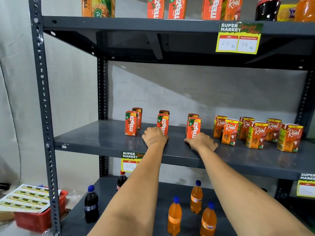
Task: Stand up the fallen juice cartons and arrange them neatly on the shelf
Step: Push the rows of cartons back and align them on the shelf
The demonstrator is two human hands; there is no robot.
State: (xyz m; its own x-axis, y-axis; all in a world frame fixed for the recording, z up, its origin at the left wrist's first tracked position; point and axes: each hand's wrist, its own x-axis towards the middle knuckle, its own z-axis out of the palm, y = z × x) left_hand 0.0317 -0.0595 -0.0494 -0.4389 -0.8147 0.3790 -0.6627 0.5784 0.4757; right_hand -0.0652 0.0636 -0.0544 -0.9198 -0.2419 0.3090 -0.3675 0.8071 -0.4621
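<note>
Both hands rest on the grey metal shelf (102,142) near its front edge. The left hand (156,136) touches the middle tall orange Maaza carton (162,124); the right hand (202,141) touches the next orange Maaza carton (193,127). Each carton stands upright, just behind its hand. Whether either grip pinches, I cannot tell. Orange Real cartons (256,134) stand crowded toward the right end.

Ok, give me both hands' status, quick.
Left hand: at the base of the middle Maaza carton; grip cannot be told.
Right hand: beside the right Maaza carton; grip cannot be told.

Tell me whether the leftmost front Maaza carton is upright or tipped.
Upright: the leftmost Maaza carton stands on its base on the shelf.
</note>
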